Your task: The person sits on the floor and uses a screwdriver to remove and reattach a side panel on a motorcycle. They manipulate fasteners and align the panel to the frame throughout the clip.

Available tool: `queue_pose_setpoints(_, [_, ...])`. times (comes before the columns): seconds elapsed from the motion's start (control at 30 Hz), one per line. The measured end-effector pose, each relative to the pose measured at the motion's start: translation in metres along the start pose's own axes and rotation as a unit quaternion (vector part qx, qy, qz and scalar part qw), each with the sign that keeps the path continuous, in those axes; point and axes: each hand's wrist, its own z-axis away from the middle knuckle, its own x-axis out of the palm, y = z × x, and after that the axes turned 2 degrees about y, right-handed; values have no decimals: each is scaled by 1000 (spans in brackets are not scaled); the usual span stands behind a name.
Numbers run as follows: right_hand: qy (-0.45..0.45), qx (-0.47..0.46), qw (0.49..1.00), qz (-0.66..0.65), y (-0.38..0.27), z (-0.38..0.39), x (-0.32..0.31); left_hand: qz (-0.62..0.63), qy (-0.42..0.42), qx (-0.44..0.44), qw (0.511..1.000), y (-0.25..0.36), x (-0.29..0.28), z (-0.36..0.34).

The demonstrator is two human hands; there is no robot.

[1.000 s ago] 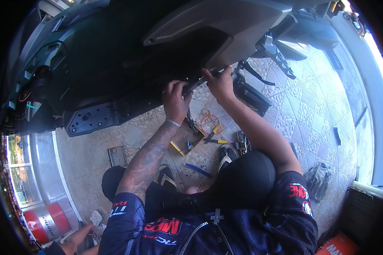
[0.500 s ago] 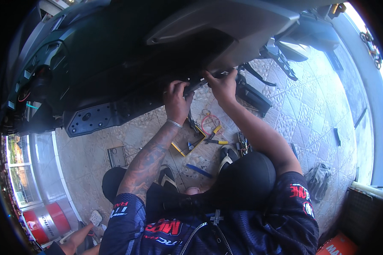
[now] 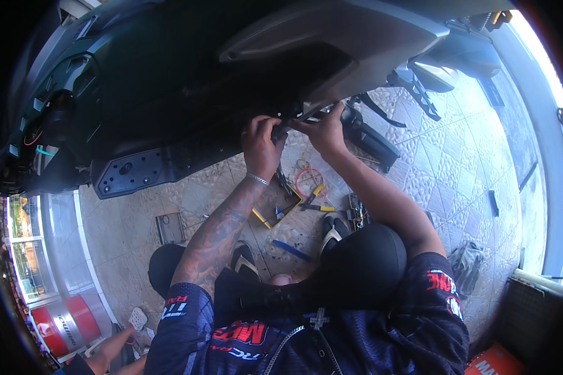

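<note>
A scooter with a dark underside and a grey side panel (image 3: 394, 31) fills the upper part of the view. My left hand (image 3: 261, 147) is at its lower edge, with fingers curled round the dark trim there. Just to the right, my right hand (image 3: 322, 130) is closed on the rim of the side panel, its thumb side up against the grey plastic. The fingertips of both hands are partly hidden in shadow. A narrow gap with a light glint shows at the panel edge above the hands.
On the tiled floor (image 3: 431, 162) between my feet lie yellow-handled pliers (image 3: 318, 206), a yellow-and-black frame (image 3: 275, 222), a red cable loop (image 3: 306, 178) and a blue strip (image 3: 291, 250). A black footpeg plate (image 3: 131, 175) hangs left. Another person's leg (image 3: 116, 350) shows lower left, beside a red drum (image 3: 69, 326).
My right hand has shifted slightly left, its fingers now nearer my left hand. The grey panel's lower edge sits a little farther right. My left hand has barely moved.
</note>
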Motion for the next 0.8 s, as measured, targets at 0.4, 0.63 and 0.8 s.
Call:
queue_pose_setpoints(0.4, [1, -5, 992, -126, 15, 7, 5, -5, 2, 8, 1000, 2, -1, -1])
queue_pose_setpoints(0.63, [-5, 5, 984, -180, 15, 12, 9, 10, 2, 2, 1000, 2, 1, -1])
queue_pose_setpoints(0.8, [3, -11, 984, -176, 15, 15, 11, 18, 1, -5, 1000, 1, 1, 0])
